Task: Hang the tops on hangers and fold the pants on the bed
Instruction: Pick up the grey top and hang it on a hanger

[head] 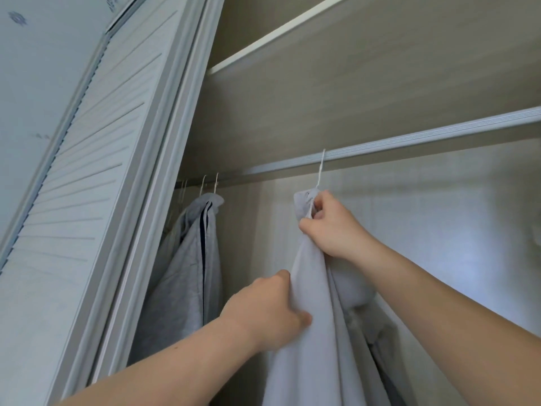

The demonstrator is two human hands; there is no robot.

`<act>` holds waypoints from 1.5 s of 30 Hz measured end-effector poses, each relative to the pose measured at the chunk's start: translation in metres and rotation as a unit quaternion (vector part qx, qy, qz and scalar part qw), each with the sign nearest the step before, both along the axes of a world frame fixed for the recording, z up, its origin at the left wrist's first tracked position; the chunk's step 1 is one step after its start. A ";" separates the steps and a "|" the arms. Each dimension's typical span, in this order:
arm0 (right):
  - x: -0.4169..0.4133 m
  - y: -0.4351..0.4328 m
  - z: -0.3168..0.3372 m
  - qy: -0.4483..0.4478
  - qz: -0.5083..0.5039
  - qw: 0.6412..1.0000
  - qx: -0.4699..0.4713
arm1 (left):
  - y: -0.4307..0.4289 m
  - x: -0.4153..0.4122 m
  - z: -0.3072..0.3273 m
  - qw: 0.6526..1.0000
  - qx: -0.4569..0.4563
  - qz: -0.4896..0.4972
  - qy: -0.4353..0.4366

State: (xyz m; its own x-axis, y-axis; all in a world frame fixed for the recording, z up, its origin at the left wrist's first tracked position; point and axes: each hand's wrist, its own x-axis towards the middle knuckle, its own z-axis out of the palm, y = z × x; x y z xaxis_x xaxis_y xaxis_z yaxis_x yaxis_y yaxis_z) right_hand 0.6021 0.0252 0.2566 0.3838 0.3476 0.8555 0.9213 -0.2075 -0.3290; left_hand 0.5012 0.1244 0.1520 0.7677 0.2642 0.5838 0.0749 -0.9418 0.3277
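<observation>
A pale grey top (313,341) hangs from a white hanger whose hook (321,168) is over the wardrobe rail (424,139). My right hand (330,227) grips the top's neck and the hanger just below the hook. Lower down, my left hand (269,309) pinches the fabric at the top's left edge. A grey top with a dark stripe (187,265) hangs further left on the same rail. The body of the hanger is hidden inside the cloth.
A white louvred wardrobe door (87,186) stands at the left. A shelf (292,33) runs above the rail. Several bare hanger hooks (183,189) sit at the rail's far left. The wardrobe's back wall (439,215) is behind the clothes.
</observation>
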 end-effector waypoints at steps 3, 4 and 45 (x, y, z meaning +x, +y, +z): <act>0.013 0.021 -0.001 0.021 0.040 0.999 0.001 | 0.018 0.002 -0.003 0.999 0.027 0.028 -0.014; 0.017 0.029 -0.001 0.028 0.050 0.998 -0.001 | 0.025 0.002 -0.004 0.999 0.032 0.038 -0.015; -0.008 0.139 -0.111 -0.100 0.168 0.976 -0.096 | 0.072 -0.109 -0.051 0.969 0.203 0.130 -0.050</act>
State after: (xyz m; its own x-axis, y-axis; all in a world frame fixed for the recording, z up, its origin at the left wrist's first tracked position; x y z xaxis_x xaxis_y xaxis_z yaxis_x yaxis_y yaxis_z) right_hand 0.5945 0.1643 0.1456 0.0517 0.5868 0.8081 0.9897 0.0780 -0.1200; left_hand 0.3927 0.1968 0.1009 0.6404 0.1753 0.7477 0.3146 -0.9480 -0.0473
